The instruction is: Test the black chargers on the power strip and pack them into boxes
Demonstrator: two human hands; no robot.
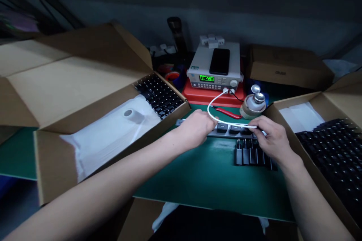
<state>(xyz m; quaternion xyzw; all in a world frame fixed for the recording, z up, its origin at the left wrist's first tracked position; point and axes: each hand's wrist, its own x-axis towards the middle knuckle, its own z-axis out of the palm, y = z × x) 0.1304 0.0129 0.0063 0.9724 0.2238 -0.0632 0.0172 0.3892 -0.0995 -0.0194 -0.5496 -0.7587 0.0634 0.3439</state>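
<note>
My right hand (pixel 270 135) pinches the end of a white cable (pixel 210 108) over the right end of a grey power strip (pixel 212 134). The cable loops back to the front of a bench meter (pixel 210 78) with a lit green display. Over the strip's left part rests my left hand (pixel 198 128), its fingers curled closed; what they grip, if anything, is hidden. Black charger plugs (pixel 222 127) sit in the strip. In front of it, several black chargers (pixel 246 155) lie in a row with their pins toward the strip, partly beneath my right hand.
Open cardboard boxes with black chargers stand at left (pixel 113 162) and right (pixel 285 131). A phone (pixel 220 61) and white adapters (pixel 212 42) lie on the meter. Red-handled pliers (pixel 227 112) and a metal-topped bottle (pixel 258 99) are behind the strip.
</note>
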